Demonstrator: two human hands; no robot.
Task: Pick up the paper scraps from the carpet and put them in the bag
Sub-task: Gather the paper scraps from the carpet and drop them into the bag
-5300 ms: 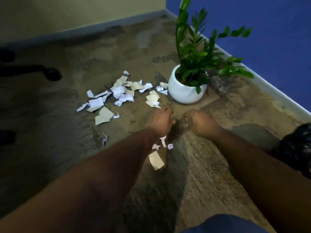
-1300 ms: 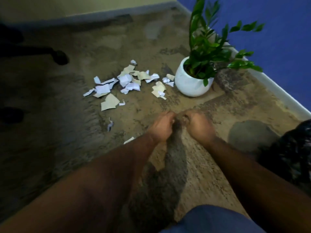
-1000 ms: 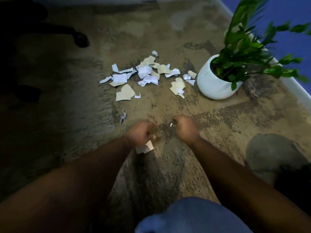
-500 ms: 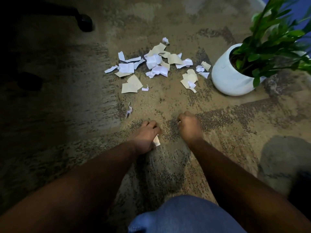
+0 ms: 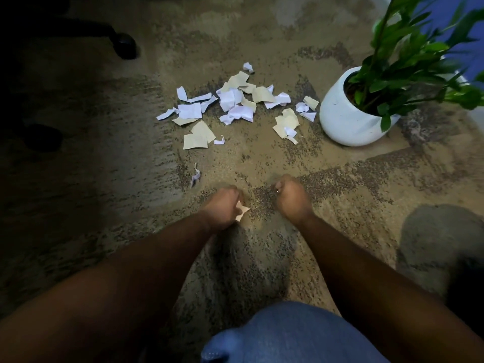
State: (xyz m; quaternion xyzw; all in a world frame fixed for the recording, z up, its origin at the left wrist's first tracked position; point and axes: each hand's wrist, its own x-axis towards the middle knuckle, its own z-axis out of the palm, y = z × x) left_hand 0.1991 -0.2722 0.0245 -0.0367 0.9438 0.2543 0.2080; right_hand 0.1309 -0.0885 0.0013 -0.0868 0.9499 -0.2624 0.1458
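Left hand [image 5: 222, 206] now fisted on scrap [image 5: 241, 210] | right hand [image 5: 290, 196] unchanged, fisted

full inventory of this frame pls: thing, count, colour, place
scraps: a scattered pile, too many to count, white and cream, on the carpet ahead of the hands
lone scrap: 1, white, on the carpet left of and beyond the left hand
held scrap: at least 1, pale, in the left hand
carpet: 1, tan with dark mottling, covers the floor
pot: 1, white, right of the pile
plant: 1, green, in the pot
chair caster: 1, black, top left
wall: blue, top right
knee: 1, blue fabric, bottom centre
left hand: closed on the held scrap
right hand: fist closed, contents hidden
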